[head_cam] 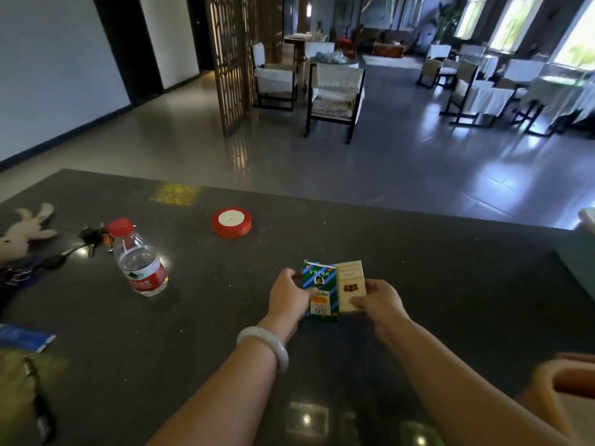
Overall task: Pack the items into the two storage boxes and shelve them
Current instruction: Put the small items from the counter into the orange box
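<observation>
On the dark stone counter (418,252), my left hand (291,296) grips a green-and-blue striped carton (322,289) by its left side. My right hand (380,302) grips a cream-coloured pack (349,286) that stands right beside the carton, touching it. Both packs are upright near the counter's middle. An orange storage box (560,391) shows partly at the lower right corner, blurred. A water bottle (140,260) with a red cap, a red ribbon spool (231,222), a bunch of keys (91,236) and a plush rabbit (24,230) lie to the left.
A blue packet (24,338) and a dark pen-like object (38,400) on a yellowish surface sit at the lower left. A pale container edge (587,217) peeks in at the right. Beyond the counter's far edge lies open floor with chairs (335,91) and a wooden lattice screen (230,59).
</observation>
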A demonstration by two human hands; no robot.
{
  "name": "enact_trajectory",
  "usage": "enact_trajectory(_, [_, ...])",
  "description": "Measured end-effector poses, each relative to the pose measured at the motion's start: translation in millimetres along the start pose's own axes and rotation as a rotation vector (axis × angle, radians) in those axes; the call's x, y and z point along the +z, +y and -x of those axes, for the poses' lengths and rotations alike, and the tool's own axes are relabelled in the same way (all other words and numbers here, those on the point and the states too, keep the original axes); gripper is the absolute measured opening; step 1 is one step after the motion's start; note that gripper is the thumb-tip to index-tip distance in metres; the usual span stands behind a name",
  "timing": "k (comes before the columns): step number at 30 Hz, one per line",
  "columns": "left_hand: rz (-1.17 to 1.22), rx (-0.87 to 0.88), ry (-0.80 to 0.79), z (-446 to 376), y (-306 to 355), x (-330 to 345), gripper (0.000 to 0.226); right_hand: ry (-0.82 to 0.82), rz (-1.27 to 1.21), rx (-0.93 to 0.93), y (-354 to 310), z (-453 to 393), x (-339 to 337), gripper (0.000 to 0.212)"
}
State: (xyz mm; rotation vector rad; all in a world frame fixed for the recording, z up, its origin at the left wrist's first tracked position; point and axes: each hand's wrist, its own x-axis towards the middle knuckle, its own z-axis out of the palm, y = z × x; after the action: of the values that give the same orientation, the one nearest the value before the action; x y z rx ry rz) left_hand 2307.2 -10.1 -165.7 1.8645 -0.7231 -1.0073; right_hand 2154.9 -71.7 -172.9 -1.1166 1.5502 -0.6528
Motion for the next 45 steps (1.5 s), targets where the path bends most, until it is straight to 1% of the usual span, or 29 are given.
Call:
enact_trajectory(5, [0.120,0.110,-0.095,43,25,14,0.063,-0.034,-0.061,-0.051,-12,26,-49,0.043])
enact_trajectory(9, [0.124,0.227,-0.119,79,52,41,0.068,-0.032,-0.120,-0.133,-17,55,-106,0.038])
enact_trajectory(12, [0.101,0.298,-0.163,112,73,76,0.070,-0.004,-0.107,-0.198,-15,77,-164,0.038])
enact_trajectory(15, [0.111,0.334,-0.237,148,89,120,0.069,0.032,-0.042,-0.227,-7,97,-230,0.039])
enact_trajectory(19, [0.097,0.356,-0.323,193,98,181,0.072,0.079,-0.029,-0.191,18,114,-313,0.040])
enact_trajectory(21, [0.096,0.338,-0.353,211,98,208,0.074,0.107,-0.027,-0.170,35,120,-344,0.040])
enact_trajectory(23, [0.068,0.326,-0.350,227,94,228,0.075,0.112,-0.040,-0.145,53,123,-366,0.041])
enact_trajectory(26, [-0.022,0.333,-0.288,240,82,243,0.074,0.073,-0.068,-0.106,80,124,-382,0.043])
enact_trajectory(29, [-0.064,0.307,-0.214,248,68,243,0.073,0.051,0.032,-0.123,99,124,-382,0.035])
enact_trajectory(31, [-0.096,0.285,-0.186,253,62,241,0.072,0.048,0.079,-0.145,106,123,-378,0.036])
enact_trajectory(33, [-0.156,0.301,-0.173,258,59,243,0.071,0.073,0.106,-0.162,112,122,-374,0.039])
enact_trajectory(38, [-0.363,0.446,-0.139,265,57,257,0.069,0.109,0.210,-0.243,125,120,-371,0.040])
enact_trajectory(41, [-0.390,0.455,-0.134,265,52,261,0.068,0.105,0.237,-0.278,129,118,-372,0.044])
enact_trajectory(45, [-0.389,0.439,-0.138,262,44,261,0.066,0.089,0.207,-0.286,133,117,-372,0.042])
